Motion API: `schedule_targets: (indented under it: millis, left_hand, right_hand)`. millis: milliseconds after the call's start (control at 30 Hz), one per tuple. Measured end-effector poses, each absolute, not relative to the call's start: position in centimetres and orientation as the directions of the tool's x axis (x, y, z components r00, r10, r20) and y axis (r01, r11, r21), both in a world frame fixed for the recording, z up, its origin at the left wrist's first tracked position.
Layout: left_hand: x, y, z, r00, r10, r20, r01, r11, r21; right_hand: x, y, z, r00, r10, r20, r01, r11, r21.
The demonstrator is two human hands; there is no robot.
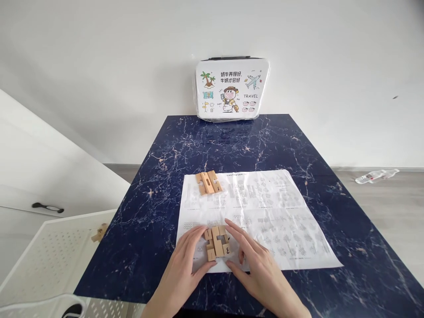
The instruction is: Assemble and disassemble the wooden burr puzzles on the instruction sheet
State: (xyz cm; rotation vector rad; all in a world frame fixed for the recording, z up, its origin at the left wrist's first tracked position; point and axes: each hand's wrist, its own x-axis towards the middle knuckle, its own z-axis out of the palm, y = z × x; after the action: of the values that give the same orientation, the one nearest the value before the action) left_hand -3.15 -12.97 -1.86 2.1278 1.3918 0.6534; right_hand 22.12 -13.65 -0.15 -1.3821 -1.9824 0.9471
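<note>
Several notched wooden puzzle pieces lie side by side on the printed sheet, and the rightmost bears a "3". My left hand is curved around their left side, index fingertip at the upper end and thumb at the lower end of the leftmost piece. On the other side, my right hand has its index finger and thumb spread, close to the right piece's ends. Whether its fingertips touch the wood I cannot tell. Another group of notched wooden pieces, one with an oval slot, rests farther up at the sheet's left edge.
The creased instruction sheet shows rows of small diagrams on a dark blue marbled table. A white cartoon case stands at the far edge against the wall. Left and below is a white perforated surface with a wooden piece.
</note>
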Motion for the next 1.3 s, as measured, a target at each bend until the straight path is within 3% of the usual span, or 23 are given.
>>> schedule_targets:
  millis: [167,500,800,933,1100,1300]
  left_hand:
    - [-3.0,-13.0,-1.7,0.347,0.929,0.131,0.667,-0.343,0.662]
    - [-2.9,-13.0,-0.5,0.278,0.947,0.162,0.615,-0.304,0.728]
    - [-3.8,-13.4,-0.1,0.23,0.972,-0.035,0.437,-0.071,0.897]
    - [-4.4,-13.1,0.1,0.304,0.942,-0.142,0.367,0.022,0.93]
    - [-4.8,-13.2,0.4,0.35,0.901,-0.255,0.368,0.118,0.922]
    - [-4.5,-13.1,2.0,0.4,0.876,-0.269,0.255,0.176,0.951]
  right_hand:
    - [21.5,-13.4,-0.7,-0.297,0.952,0.072,0.549,0.232,-0.803]
    - [19.8,-14.9,-0.9,-0.017,0.999,0.035,0.415,0.039,-0.909]
    - [20.7,-14.0,2.0,-0.446,0.895,0.006,0.42,0.215,-0.882]
    - [21.3,-12.6,4.0,-0.532,0.846,0.039,0.426,0.307,-0.851]
    - [21.8,-11.3,5.6,-0.666,0.745,-0.038,0.447,0.357,-0.821]
    - [22.1,-10.7,6.2,-0.743,0.665,-0.073,0.452,0.418,-0.788]
